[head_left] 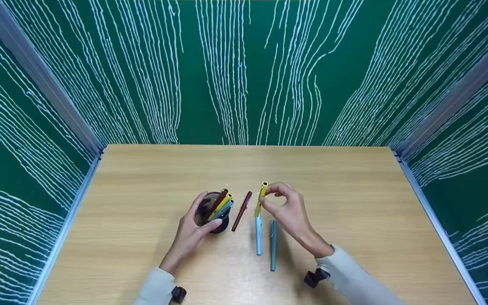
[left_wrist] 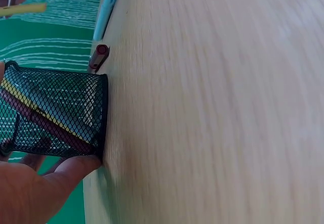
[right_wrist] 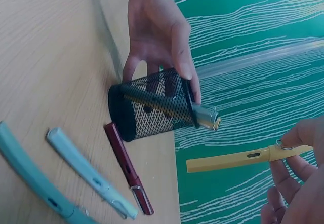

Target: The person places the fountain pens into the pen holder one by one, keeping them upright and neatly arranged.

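Note:
My left hand (head_left: 191,231) grips a black mesh pen holder (head_left: 220,226) standing on the table, thumb and fingers curled round its sides. Inside it lean a dark red pen (head_left: 218,201), a yellow pen (left_wrist: 45,110) and a teal pen (right_wrist: 202,113). To its right, my right hand (head_left: 288,207) pinches another yellow pen (right_wrist: 228,159) by its clip end, raised above the table. Lying on the wood are a dark red pen (head_left: 242,211) beside the holder, a light blue pen (head_left: 258,237) and a teal pen (head_left: 273,245).
The wooden table (head_left: 142,178) runs back to a green wall (head_left: 265,84) with wavy white lines. Similar green panels stand at left and right, with metal posts (head_left: 456,80) at the corners. Small black devices (head_left: 316,278) sit at both wrists.

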The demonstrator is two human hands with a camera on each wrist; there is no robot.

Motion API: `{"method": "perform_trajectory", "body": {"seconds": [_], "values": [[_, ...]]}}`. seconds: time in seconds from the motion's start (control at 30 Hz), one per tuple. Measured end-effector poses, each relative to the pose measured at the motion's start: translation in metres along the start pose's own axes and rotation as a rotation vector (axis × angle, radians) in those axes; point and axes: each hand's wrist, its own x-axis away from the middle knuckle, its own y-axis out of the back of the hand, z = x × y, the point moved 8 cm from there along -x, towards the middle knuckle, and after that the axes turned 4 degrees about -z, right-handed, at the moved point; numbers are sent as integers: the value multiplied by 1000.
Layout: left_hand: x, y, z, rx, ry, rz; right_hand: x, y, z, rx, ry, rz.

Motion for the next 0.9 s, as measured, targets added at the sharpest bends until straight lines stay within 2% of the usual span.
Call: {"method": "perform_trajectory", "body": {"seconds": [0.23,0.53,0.67,0.9], "values": [[0,0,2,-18,20,-3,-2,-10,4,-55,-36,46],[-1,0,3,-25,32,-12,-6,-18,9,-99,-63,38],[0,1,1,-22,26,-8,-7,-21,8,-99,-77,40],[-2,0,1,39,-8,7,-8,-29,8,-133,-75,45]]}}
